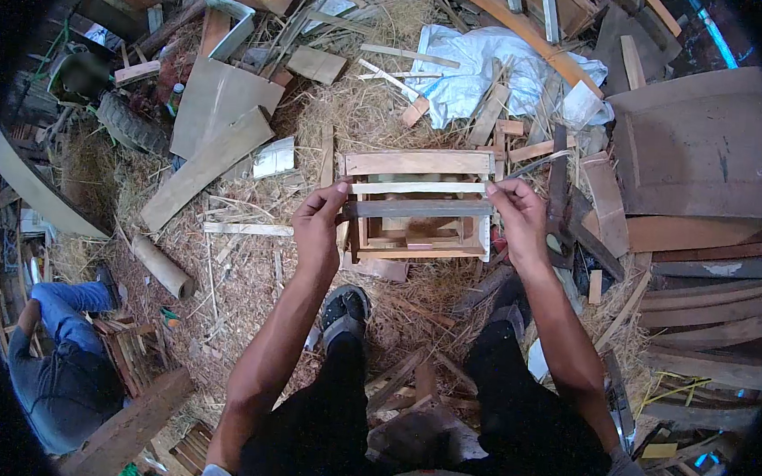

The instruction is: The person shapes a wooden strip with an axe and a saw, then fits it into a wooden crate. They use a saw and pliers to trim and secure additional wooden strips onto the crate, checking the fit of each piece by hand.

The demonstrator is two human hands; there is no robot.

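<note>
A thin pale wooden strip spans the space between my two hands. My left hand pinches its left end, thumb and fingers together. At the other end my right hand closes on the strip in the same way. Under the strip is a small rectangular wooden frame with a wide light board along its far side. A darker grey slat lies across the frame, just nearer to me than the strip. The frame's lower part shows open gaps and a light front rail.
Wood shavings and scraps cover the ground. A white sack lies beyond the frame, and a large brown panel is at right. Curved boards are stacked below it. Another person sits at lower left beside a thick beam.
</note>
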